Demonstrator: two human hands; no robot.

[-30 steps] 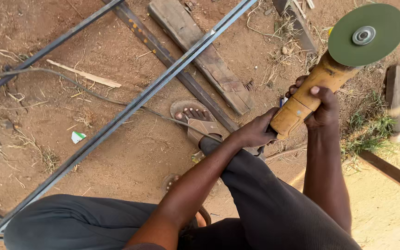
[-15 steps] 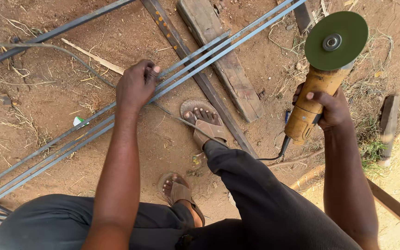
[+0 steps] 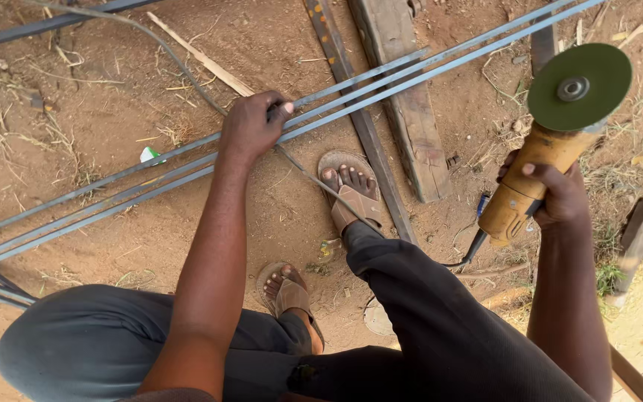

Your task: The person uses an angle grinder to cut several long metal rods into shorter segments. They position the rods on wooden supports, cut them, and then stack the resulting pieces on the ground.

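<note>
Item 1, nearest: my two feet in brown sandals [image 3: 351, 195], on bare dirt below the work.

Item 2: left hand [image 3: 251, 126], fingers curled shut around the long grey steel bars [image 3: 381, 78]. A second earlier this hand had been on the grinder body; half a second earlier it had reached the bars; now it gripped them. I judged the stock was being steadied for a cut.

Item 3: the bars lay on the ground running from 8 o'clock to 2 o'clock, crossing a wooden plank [image 3: 407, 112] and a flat rusty strip [image 3: 351, 112].

Item 4: right hand [image 3: 552, 197], at 3 o'clock, wrapped tight around the yellow angle grinder [image 3: 537, 167], now carrying it alone. Its green disc [image 3: 578, 85] stood clear of the bars, not touching.

Item 5, farthest: a thin stick [image 3: 199, 56] at 11 o'clock.
</note>
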